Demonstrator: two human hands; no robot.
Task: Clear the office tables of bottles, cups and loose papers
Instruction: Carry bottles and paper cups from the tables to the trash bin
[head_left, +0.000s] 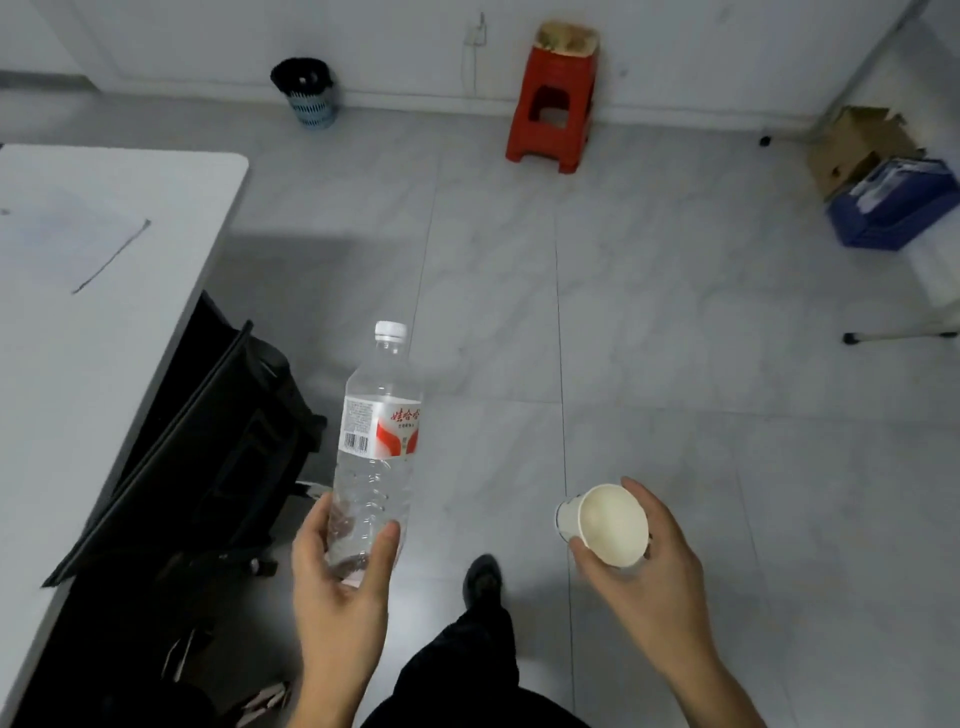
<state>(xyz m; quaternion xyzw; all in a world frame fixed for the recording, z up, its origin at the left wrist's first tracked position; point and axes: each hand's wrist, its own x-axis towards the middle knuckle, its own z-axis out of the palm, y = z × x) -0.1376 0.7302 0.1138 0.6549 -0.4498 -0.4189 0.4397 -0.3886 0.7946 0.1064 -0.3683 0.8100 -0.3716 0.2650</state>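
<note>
By the far wall stands a red stool (553, 98) (something tan on top), a black-lined bin (307, 93) to its left; far right, a cardboard box (857, 148) beside a blue crate (893, 213).

Both bare forearms (332, 670) reach forward; the left hand (343, 566) wraps thumb and fingers round the lower end of a bottle (379, 441); the right hand (649, 551), palm turned inward, curls its fingers round the rim of a cup (608, 525).

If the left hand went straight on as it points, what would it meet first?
Probably nothing soon: the left hand, gripping the bottle, aims over bare floor between bin and stool.
</note>
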